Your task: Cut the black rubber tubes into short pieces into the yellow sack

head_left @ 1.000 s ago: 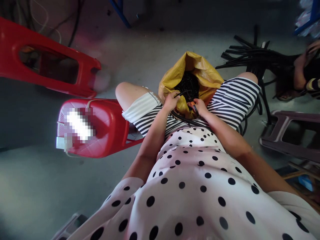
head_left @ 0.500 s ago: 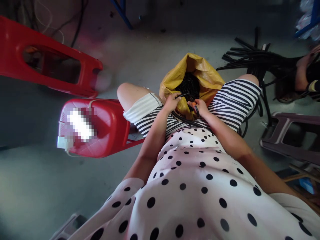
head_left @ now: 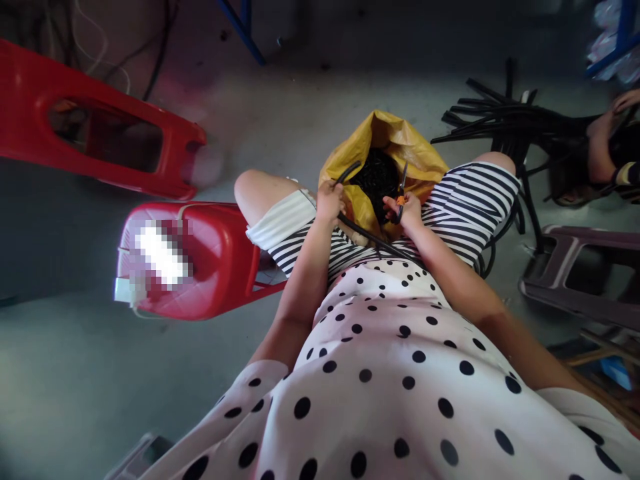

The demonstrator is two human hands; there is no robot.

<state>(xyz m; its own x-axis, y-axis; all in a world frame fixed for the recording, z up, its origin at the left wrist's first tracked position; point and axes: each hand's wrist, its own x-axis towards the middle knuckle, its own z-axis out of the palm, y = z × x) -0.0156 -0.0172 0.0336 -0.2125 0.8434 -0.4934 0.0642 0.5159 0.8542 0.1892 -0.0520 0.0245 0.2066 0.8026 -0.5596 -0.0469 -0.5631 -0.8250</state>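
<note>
Seen from the head camera, the person sits with a yellow bag (head_left: 400, 143) standing open on the floor between the knees, its dark inside filled with short black pieces (head_left: 375, 180). The left hand (head_left: 329, 200) is clenched around a black hose (head_left: 350, 227); the free end of it sticks up and to the right over the bag's near left rim, while the rest runs down across the striped shorts (head_left: 465, 200) toward the right. The right hand (head_left: 407, 208) grips a small cutter with an orange handle (head_left: 400, 197), its blades pointing up over the bag mouth, apart from the hose end. Judging by this, the step in hand is trimming the hose over the bag, between one cut and the next; the next move would call for bringing the hose end between the blades and squeezing. A red stool (head_left: 200, 260) stands near left, another red stool (head_left: 100, 127) lies tipped farther left. At far right a bundle of black hoses (head_left: 505, 120) lies by another person's hand (head_left: 600, 133), and a dark stool (head_left: 580, 273) sits near right.
</note>
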